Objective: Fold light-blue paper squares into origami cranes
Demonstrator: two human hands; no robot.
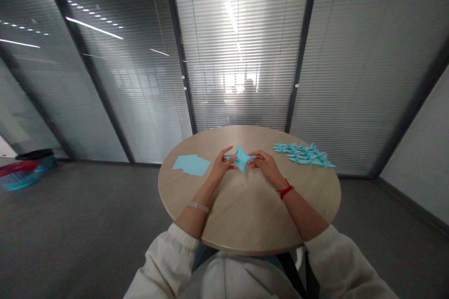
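A light-blue folded paper (242, 158), star-like with pointed corners, is held up over the middle of the round table. My left hand (223, 162) grips its left side between thumb and fingers. On the opposite side, my right hand (264, 161) pinches the right point. To the left lie flat sheets of blue paper (192, 164), overlapping unevenly. Over on the right of the table, several folded blue paper cranes (303, 154) sit crowded together in rows.
The round wooden table (245, 224) stands right in front of my body, close to a glass wall with blinds (242, 56). Baskets, one of them blue with a red lining (19, 175), rest on the grey floor at far left.
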